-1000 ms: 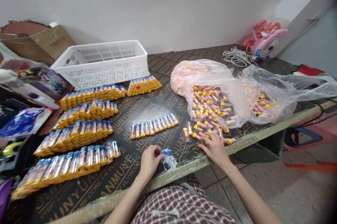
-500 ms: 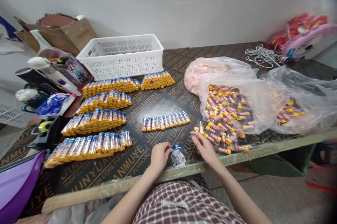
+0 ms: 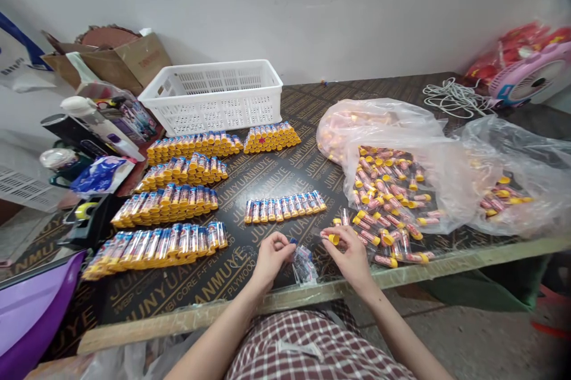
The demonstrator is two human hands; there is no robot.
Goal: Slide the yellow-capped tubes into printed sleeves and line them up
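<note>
My left hand is pinched around a small blue cap, beside a little pile of clear and blue pieces near the table's front edge. Between the fingertips of my right hand is a clear tube with a yellow cap. Loose yellow-capped tubes spill from a clear plastic bag on the right. Beyond my hands lies a single row of blue-topped tubes. Stacked rows of such tubes fill the left side.
A white crate stands at the back. On the left are a tape dispenser, bottles, a paper bag and a purple bin. A pink fan and white cable sit back right.
My right hand has taken hold of a yellow-capped tube and lifted it a little away from the loose ones. The whole view has shifted slightly. My left hand stays beside the small pile.
</note>
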